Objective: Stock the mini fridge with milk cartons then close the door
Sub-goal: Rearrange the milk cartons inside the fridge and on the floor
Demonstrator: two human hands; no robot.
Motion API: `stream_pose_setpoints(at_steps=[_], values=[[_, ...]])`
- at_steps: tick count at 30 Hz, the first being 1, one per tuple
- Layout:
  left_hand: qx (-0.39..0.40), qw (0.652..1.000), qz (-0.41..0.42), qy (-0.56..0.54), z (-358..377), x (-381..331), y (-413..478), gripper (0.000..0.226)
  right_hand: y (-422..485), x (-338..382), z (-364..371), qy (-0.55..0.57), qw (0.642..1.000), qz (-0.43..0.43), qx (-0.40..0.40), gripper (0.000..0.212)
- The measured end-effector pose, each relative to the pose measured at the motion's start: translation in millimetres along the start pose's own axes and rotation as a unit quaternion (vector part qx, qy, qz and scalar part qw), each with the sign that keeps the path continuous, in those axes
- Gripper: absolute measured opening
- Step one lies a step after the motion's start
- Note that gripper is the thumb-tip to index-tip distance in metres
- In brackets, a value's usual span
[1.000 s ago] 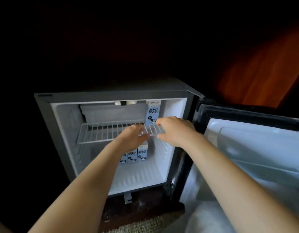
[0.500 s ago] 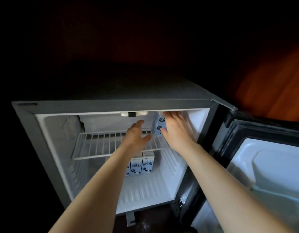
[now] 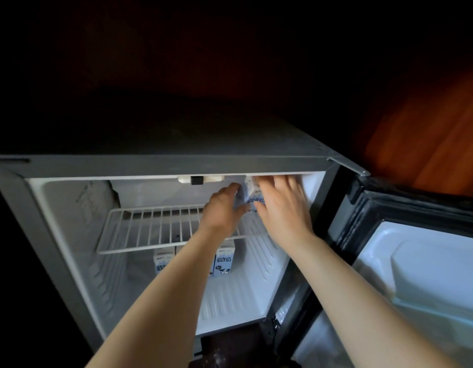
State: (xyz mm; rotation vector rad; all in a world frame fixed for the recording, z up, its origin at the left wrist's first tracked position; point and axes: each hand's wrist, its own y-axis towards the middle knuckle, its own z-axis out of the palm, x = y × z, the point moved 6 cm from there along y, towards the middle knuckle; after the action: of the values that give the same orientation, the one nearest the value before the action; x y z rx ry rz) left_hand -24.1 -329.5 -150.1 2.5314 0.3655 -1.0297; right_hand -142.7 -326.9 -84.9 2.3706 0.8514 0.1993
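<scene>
1 milk carton (image 3: 253,195) sits in the upper right of the mini fridge (image 3: 161,166), caught between the fingers of 2 hands. The left hand (image 3: 221,211) curls its thumb and fingers (image 3: 240,207) round the carton's left edge, gripping it. The right hand (image 3: 283,212) lays nearly straight, spread fingers (image 3: 280,185) flat against the carton's right side, with the fingertips up near the fridge ceiling. Both hands hide most of the carton, its print is blurred, and whether its base rests on the 1 wire shelf (image 3: 155,227) cannot be seen. Below the fingers, under that shelf, 2 lower cartons (image 3: 224,259) stand upright on the fridge floor. The left forearm covers the gap between them, so whether another stands there cannot be told. Right of the right fingers, the 1 door (image 3: 416,274) hangs wide open, cut off by the frame edge.
</scene>
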Motion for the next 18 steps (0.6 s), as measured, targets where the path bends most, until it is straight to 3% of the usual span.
stream_pose_setpoints(at_steps=[5, 14, 18], values=[[-0.025, 0.994, 0.049, 0.099, -7, -14, -14, 0.03, -5, -2, -9, 0.032, 0.999, -0.005, 0.002, 0.061], [-0.01, 0.981, 0.099, 0.169, -27, -28, -49, 0.024, -21, -5, -30, 0.101, 0.993, -0.003, 0.06, 0.039], [-0.009, 0.973, 0.125, 0.193, -42, -39, -68, 0.035, -30, -2, -46, 0.097, 0.993, -0.016, 0.066, 0.034]])
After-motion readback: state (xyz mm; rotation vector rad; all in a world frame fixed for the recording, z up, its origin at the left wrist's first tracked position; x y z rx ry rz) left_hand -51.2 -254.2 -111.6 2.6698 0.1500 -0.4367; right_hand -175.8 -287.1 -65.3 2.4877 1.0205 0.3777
